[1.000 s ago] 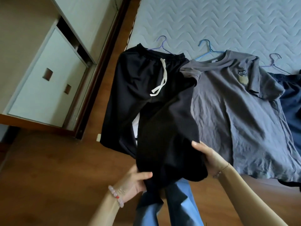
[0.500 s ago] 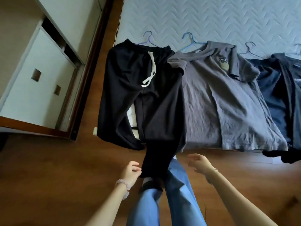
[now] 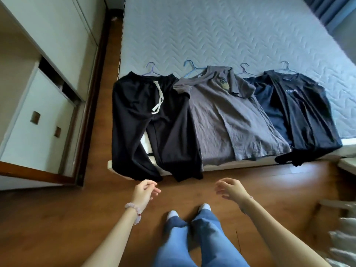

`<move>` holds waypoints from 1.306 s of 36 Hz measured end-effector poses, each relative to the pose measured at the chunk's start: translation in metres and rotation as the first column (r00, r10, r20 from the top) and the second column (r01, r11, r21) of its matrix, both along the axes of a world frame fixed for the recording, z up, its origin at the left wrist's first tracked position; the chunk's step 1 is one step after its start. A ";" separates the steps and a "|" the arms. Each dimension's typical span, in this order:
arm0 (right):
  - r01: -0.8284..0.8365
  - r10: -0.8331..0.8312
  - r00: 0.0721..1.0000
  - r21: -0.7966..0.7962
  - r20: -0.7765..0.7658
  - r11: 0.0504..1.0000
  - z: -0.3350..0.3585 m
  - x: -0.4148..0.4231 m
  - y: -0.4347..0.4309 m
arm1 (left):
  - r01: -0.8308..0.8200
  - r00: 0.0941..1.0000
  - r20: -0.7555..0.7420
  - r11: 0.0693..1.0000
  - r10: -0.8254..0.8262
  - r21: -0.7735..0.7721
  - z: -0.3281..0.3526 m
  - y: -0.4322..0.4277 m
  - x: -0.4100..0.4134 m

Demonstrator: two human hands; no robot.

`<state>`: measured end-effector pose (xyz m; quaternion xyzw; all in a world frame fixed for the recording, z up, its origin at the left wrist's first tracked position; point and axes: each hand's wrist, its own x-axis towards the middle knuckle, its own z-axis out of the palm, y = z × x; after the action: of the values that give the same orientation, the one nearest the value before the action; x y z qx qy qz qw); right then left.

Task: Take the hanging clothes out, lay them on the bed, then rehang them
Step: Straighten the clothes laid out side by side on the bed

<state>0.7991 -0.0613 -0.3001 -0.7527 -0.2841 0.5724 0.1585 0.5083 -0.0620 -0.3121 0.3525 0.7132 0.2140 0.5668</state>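
Several garments on hangers lie side by side across the near edge of the bed (image 3: 221, 35). Black drawstring trousers (image 3: 146, 124) are at the left, their legs draped over the bed's edge to the floor. Beside them lies a grey T-shirt (image 3: 229, 116) with an owl patch, then a navy shirt (image 3: 269, 106), then a black T-shirt (image 3: 304, 112). My left hand (image 3: 144, 192) hovers just below the trouser cuffs, fingers apart, holding nothing. My right hand (image 3: 232, 188) is open too, over the wooden floor.
An open wardrobe (image 3: 44, 93) with white drawers and a dark wood frame stands at the left. Wooden floor (image 3: 57, 228) runs between it and the bed. My legs in blue jeans (image 3: 192, 239) stand below. A white object (image 3: 344, 224) blurs at the right edge.
Both hands let go of the black trouser leg and drew back toward me. The trousers now lie flat with both legs hanging over the bed's edge. The view pulled back.
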 end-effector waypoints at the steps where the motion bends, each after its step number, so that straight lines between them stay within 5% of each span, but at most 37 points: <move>1: 0.014 -0.014 1.000 0.010 0.004 1.000 0.006 0.003 -0.003 | 0.012 1.000 -0.005 1.000 -0.012 0.010 0.005 0.001 0.001; 14: 0.311 -0.311 0.950 0.004 -0.015 0.950 0.025 0.058 -0.085 | 0.160 0.987 0.044 0.985 -0.157 -0.058 0.003 -0.030 0.051; 31: 0.617 -0.633 0.771 -0.166 -0.072 0.770 -0.016 0.180 -0.188 | 0.526 0.845 0.012 0.826 -0.535 -0.202 0.006 -0.009 0.223; 47: 0.661 -0.665 0.737 -0.078 -0.120 0.746 -0.018 0.374 -0.102 | 0.336 0.908 -0.093 0.843 -0.408 -0.421 -0.021 0.004 0.325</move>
<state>1.1735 -0.1637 -0.3178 -0.7647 0.0229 0.5342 0.3597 0.8337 -0.0582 -0.3331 0.3803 0.7070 -0.0813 0.5907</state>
